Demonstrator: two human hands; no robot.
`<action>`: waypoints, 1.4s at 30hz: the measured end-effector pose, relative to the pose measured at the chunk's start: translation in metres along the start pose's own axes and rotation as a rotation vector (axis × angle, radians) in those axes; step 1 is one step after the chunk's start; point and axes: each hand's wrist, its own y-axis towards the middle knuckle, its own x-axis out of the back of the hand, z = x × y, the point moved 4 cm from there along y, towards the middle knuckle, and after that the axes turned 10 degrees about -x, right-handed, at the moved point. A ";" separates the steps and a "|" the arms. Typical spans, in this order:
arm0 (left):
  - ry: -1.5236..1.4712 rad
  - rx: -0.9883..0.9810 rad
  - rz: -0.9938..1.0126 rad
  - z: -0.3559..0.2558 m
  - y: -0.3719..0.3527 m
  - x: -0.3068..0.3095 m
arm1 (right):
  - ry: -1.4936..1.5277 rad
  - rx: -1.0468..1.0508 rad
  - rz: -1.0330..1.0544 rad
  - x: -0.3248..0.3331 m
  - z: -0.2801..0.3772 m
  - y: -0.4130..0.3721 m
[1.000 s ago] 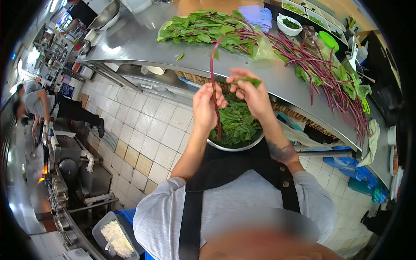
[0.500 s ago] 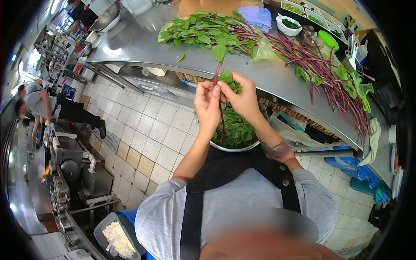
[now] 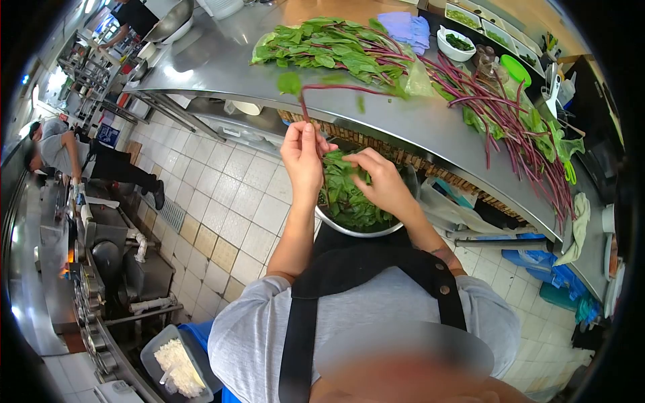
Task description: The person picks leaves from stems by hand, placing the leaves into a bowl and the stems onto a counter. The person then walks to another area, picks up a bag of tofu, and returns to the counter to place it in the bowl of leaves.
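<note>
My left hand (image 3: pixel 304 156) pinches a long purple-red stem (image 3: pixel 304 105), which rises from the fingers with a few blurred green leaves near its top. My right hand (image 3: pixel 383 178) hangs over the metal bowl (image 3: pixel 366 234), its fingers curved and apart, with nothing visible between them. Plucked green leaves (image 3: pixel 349 201) fill the bowl, which sits close against the apron. On the steel counter (image 3: pixel 201 74) beyond lies a heap of leafy stems (image 3: pixel 329 50). To its right are bare purple stems (image 3: pixel 497 111).
A white bowl of chopped greens (image 3: pixel 455 44), a blue cloth (image 3: pixel 406 30) and a green lid (image 3: pixel 516 71) sit on the counter. Another person (image 3: pixel 80 154) stands at the stove on the left, where a flame burns. A bin of white food (image 3: pixel 180 363) stands lower left.
My right hand has come away from the stem and moved down over the bowl, its fingers opening. My left hand has shifted slightly left and down, still with the stem.
</note>
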 end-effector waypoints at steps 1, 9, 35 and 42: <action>0.039 0.001 0.011 0.000 -0.003 0.001 | -0.069 -0.055 0.088 0.001 -0.006 -0.002; 0.121 0.054 0.166 0.008 -0.021 -0.004 | -0.039 0.072 0.172 0.035 -0.009 0.020; 0.025 0.039 0.087 0.004 -0.028 -0.032 | -0.089 0.105 -0.442 0.031 0.032 0.024; 0.146 -0.012 0.015 0.000 -0.026 -0.022 | -0.192 0.068 -0.327 0.014 0.033 0.003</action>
